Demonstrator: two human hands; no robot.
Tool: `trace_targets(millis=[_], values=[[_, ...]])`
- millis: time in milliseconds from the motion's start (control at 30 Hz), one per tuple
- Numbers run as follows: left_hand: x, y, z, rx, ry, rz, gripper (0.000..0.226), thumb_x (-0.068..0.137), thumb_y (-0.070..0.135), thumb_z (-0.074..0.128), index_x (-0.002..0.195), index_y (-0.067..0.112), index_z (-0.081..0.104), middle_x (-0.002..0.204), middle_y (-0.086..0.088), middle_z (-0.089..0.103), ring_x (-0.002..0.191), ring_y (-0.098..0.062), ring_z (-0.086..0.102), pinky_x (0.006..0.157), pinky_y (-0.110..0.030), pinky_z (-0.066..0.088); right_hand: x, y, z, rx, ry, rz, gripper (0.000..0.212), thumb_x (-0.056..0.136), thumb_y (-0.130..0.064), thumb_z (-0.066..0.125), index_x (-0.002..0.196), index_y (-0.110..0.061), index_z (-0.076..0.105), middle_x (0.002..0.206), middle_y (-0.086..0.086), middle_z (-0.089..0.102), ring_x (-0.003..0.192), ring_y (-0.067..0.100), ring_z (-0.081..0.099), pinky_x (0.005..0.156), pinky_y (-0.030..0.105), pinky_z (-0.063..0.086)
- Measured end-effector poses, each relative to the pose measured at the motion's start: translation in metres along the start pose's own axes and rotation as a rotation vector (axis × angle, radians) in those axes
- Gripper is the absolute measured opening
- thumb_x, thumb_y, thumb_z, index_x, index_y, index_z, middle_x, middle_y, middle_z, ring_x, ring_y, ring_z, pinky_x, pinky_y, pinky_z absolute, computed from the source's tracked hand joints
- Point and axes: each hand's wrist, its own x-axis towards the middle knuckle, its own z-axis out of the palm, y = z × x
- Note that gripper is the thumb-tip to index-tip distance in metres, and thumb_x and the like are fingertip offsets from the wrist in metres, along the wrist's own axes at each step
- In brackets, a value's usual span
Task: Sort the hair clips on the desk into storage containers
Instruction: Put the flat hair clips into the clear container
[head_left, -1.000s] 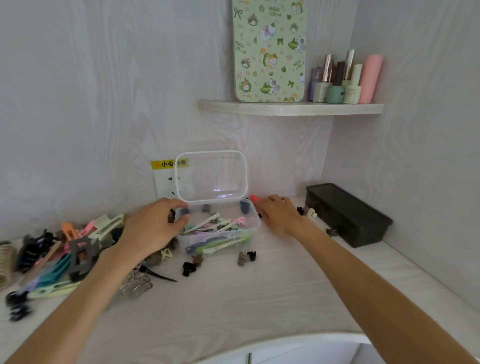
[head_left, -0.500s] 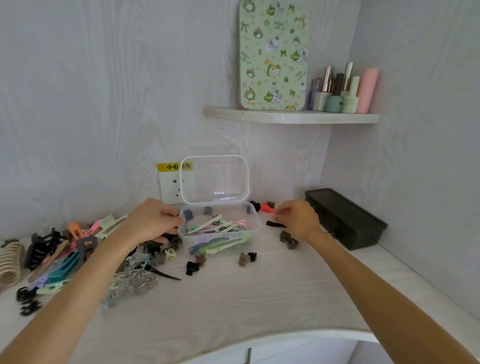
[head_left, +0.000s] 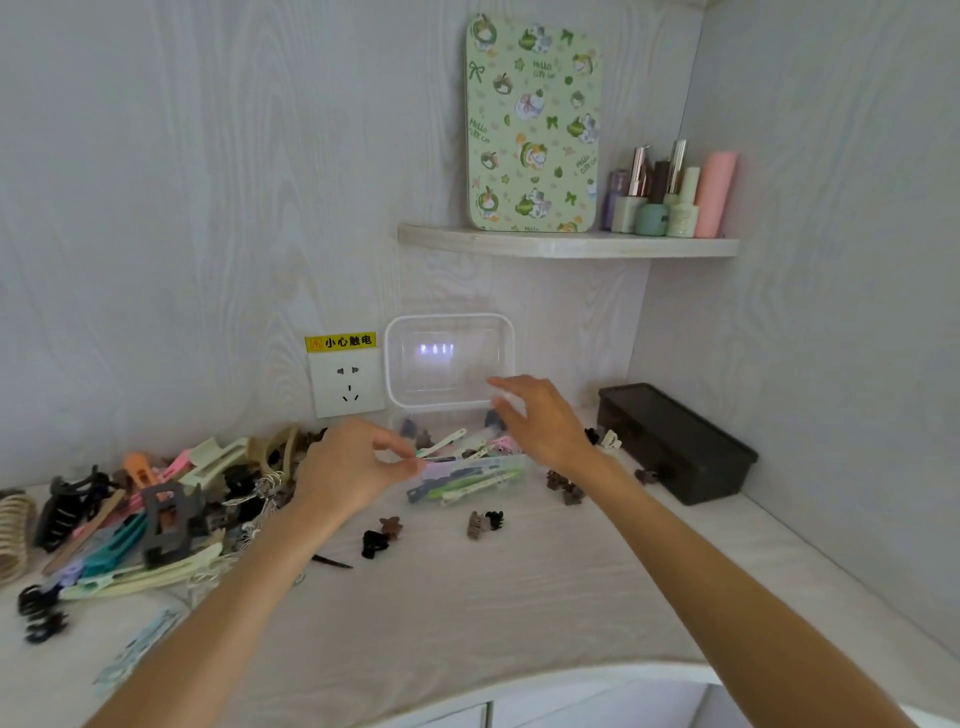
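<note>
Maybe a third done: slim clips are stowed in the clear box (head_left: 467, 480) at the desk's (head_left: 519, 597) back edge. A big pile (head_left: 145, 519) is left at the left edge, minis (head_left: 382, 535) mid-desk. Left hand (head_left: 348, 467) seems pinched on the box rim; right hand (head_left: 540, 415) is spread, nothing held.

**Soft, even light with blur on the hands and warped edges**

You are looking at a dim-to-moderate, cool, diffuse scene with no hard shadows; only faint, soft shade lies under the shelf (head_left: 566, 245) and beneath your forearms. A small row of bright white glints sits on the raised clear lid (head_left: 449, 358), the one spot of glare. Your right hand (head_left: 540, 421) is smeared by motion, its fingertips ghosted against the lid, and your left hand (head_left: 353, 467) is slightly soft too. The clip pile (head_left: 145, 514) at the left edge looks stretched and less sharp. The wide lens bows the desk front edge (head_left: 571, 670) and tilts the walls outward.
</note>
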Motion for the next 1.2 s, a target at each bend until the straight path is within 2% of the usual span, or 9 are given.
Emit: trace_targets(millis=[100, 200, 267, 433, 533, 700, 833, 1067, 1200], values=[[-0.001, -0.006, 0.001, 0.035, 0.041, 0.037, 0.021, 0.079, 0.047, 0.067, 0.088, 0.030, 0.075, 0.096, 0.014, 0.071, 0.077, -0.002, 0.057, 0.058, -0.016, 0.040, 0.001, 0.032, -0.019, -0.160, 0.159, 0.126, 0.023, 0.093, -0.015, 0.049, 0.111, -0.019, 0.062, 0.110, 0.000, 0.064, 0.104, 0.019, 0.057, 0.086, 0.033, 0.049], [0.006, -0.012, -0.001, 0.004, 0.010, 0.011, 0.022, 0.079, 0.046, 0.068, 0.090, 0.028, 0.075, 0.100, 0.011, 0.072, 0.088, -0.004, 0.062, 0.073, -0.023, 0.047, -0.005, 0.060, -0.021, -0.238, -0.258, 0.171, 0.030, 0.089, -0.022, 0.055, 0.119, -0.022, 0.060, 0.098, -0.004, 0.055, 0.094, 0.019, 0.056, 0.076, 0.029, 0.044], [0.010, -0.013, -0.002, -0.009, -0.014, -0.004, 0.024, 0.078, 0.046, 0.069, 0.091, 0.026, 0.075, 0.101, 0.009, 0.072, 0.093, -0.006, 0.064, 0.078, -0.024, 0.048, -0.009, 0.068, -0.012, -0.324, -0.423, 0.175, 0.040, 0.088, -0.020, 0.055, 0.127, -0.024, 0.054, 0.106, 0.002, 0.053, 0.099, 0.024, 0.053, 0.078, 0.032, 0.044], [0.003, -0.014, -0.003, 0.015, -0.040, 0.063, 0.012, 0.078, 0.046, 0.068, 0.086, 0.036, 0.071, 0.096, 0.017, 0.068, 0.090, -0.002, 0.061, 0.077, -0.023, 0.048, -0.004, 0.066, -0.006, -0.495, -0.314, 0.199, 0.026, 0.091, -0.029, 0.055, 0.109, -0.012, 0.062, 0.118, 0.009, 0.048, 0.099, 0.026, 0.052, 0.078, 0.033, 0.042], [-0.001, -0.017, -0.003, 0.008, -0.005, 0.068, 0.006, 0.078, 0.045, 0.068, 0.077, 0.047, 0.063, 0.086, 0.020, 0.068, 0.082, 0.000, 0.061, 0.074, -0.025, 0.050, -0.007, 0.066, -0.005, -0.448, -0.265, 0.250, 0.026, 0.093, -0.030, 0.052, 0.112, -0.016, 0.061, 0.120, 0.010, 0.049, 0.105, 0.028, 0.054, 0.086, 0.035, 0.044], [-0.004, -0.017, -0.005, -0.018, -0.014, 0.051, 0.006, 0.077, 0.042, 0.071, 0.075, 0.045, 0.065, 0.087, 0.018, 0.069, 0.081, 0.001, 0.063, 0.079, -0.032, 0.053, -0.020, 0.065, 0.002, -0.402, -0.064, 0.250, 0.017, 0.091, -0.024, 0.056, 0.101, -0.013, 0.065, 0.103, 0.007, 0.067, 0.095, 0.024, 0.062, 0.076, 0.031, 0.045], [-0.004, -0.017, -0.004, 0.003, 0.016, 0.069, 0.008, 0.077, 0.041, 0.071, 0.075, 0.045, 0.065, 0.092, 0.017, 0.069, 0.083, -0.001, 0.061, 0.075, -0.025, 0.049, -0.026, 0.072, -0.006, -0.402, -0.098, 0.167, 0.019, 0.090, -0.023, 0.057, 0.101, -0.013, 0.069, 0.100, 0.008, 0.068, 0.091, 0.026, 0.062, 0.075, 0.033, 0.047], [0.002, -0.010, 0.011, -0.030, 0.048, 0.102, 0.014, 0.080, 0.039, 0.069, 0.091, 0.032, 0.074, 0.100, 0.013, 0.071, 0.079, 0.004, 0.055, 0.067, -0.017, 0.040, -0.023, 0.067, -0.055, -0.008, 0.206, 0.114, 0.015, 0.084, -0.020, 0.067, 0.097, -0.016, 0.073, 0.078, 0.000, 0.069, 0.069, 0.014, 0.061, 0.065, 0.028, 0.048], [0.014, 0.001, 0.030, -0.074, 0.084, 0.078, 0.016, 0.080, 0.042, 0.068, 0.092, 0.033, 0.074, 0.105, 0.015, 0.070, 0.100, -0.004, 0.062, 0.080, -0.025, 0.049, -0.009, 0.033, -0.065, 0.106, 0.130, -0.004, 0.016, 0.085, -0.020, 0.066, 0.100, -0.017, 0.072, 0.084, -0.009, 0.065, 0.072, -0.001, 0.054, 0.067, 0.014, 0.041]])
